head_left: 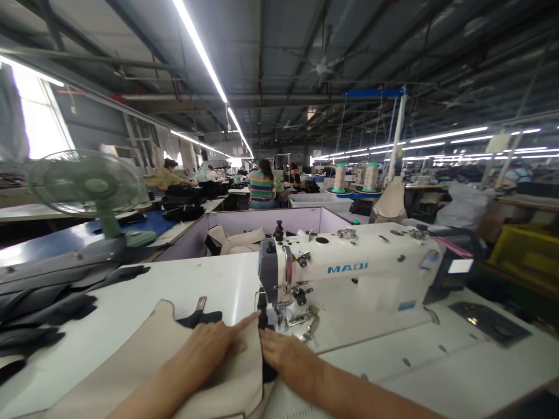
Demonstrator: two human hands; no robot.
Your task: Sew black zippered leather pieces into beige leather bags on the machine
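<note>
A large beige fabric piece point(144, 343) with dark edging lies on the white machine table, its right edge running up to the needle area of a sewing machine point(349, 279). On top of it rests my left hand point(213, 343), index finger stretched toward the presser foot point(262, 311). My right hand point(290, 355) lies flat along the edge, fingers extended, touching a black strip point(269, 372) beside the beige piece. A dark tab with a metal end point(201, 305) sticks out beyond my left hand. The fingertips nearest the needle partly hide the seam.
Stacked black pieces point(48, 302) lie at the left. A green fan point(96, 192) stands behind them. Beyond the table, a lilac-walled bin point(279, 218) holds beige pieces. Two thread cones point(371, 177) stand behind the machine. Several people work farther back.
</note>
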